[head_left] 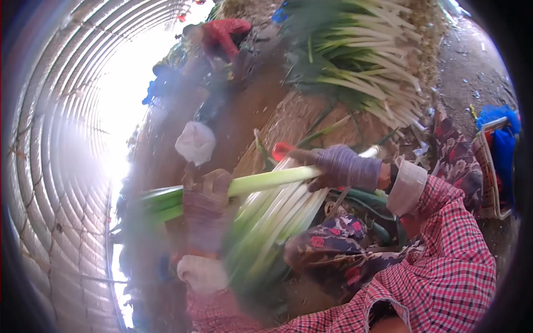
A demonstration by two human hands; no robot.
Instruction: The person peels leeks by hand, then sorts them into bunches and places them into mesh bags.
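Observation:
A long green onion (272, 180) stretches across in front of me, its white end to the right and its leaves to the left. My left hand (206, 208), in a glove, is wrapped round it where the stalk turns green. Further along, my gloved right hand (347, 166) has its fingers closed on the white part. Beneath the stalk lies a pile of green onions (283, 208), white ends up by my right hand, leaves blurred toward my lap. A red object (282, 150) shows just beyond the right fingers, partly covered.
A large heap of green onions (366, 61) lies at the far right. Ahead are a white bag (195, 143) and a person in red (225, 36). A basket with blue material (494, 161) stands at right. The ribbed greenhouse wall (55, 166) curves along the left.

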